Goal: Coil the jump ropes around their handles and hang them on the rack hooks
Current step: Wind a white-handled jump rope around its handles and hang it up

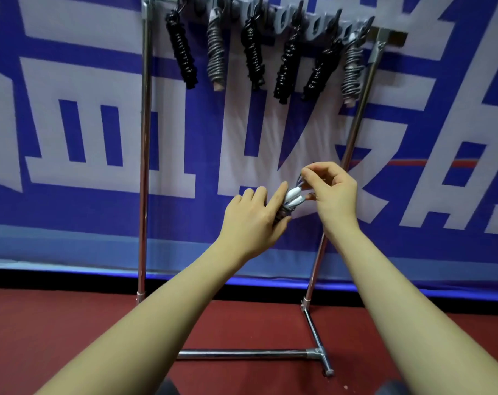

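1. Head view, the hands: the left hand [253,220] grips a coiled jump rope [289,202] low in front of the rack [144,155], its fingers [279,192] curled round the wound handles so that only the pale handle ends poke out. The right hand [332,189] pinches the rope's loose loop just above those ends, thumb and forefinger together on the cord.

2. Head view, the rack: six coiled ropes [182,52] already hang in a row from the hooks [313,21] along the top bar, four dark and two grey. The bundle in hand sits well below them, near the right upright.

3. The step in hand looks like finishing the coil and forming a hanging loop; whether the tail is tucked yet is hard to tell, since the fingers cover it.

4. To do it well: keep the left grip firm so the turns do not slacken, draw the loop open enough for a hook, then lift the bundle to a free hook.

5. The red floor [71,323] lies beneath, a blue banner [71,81] behind.
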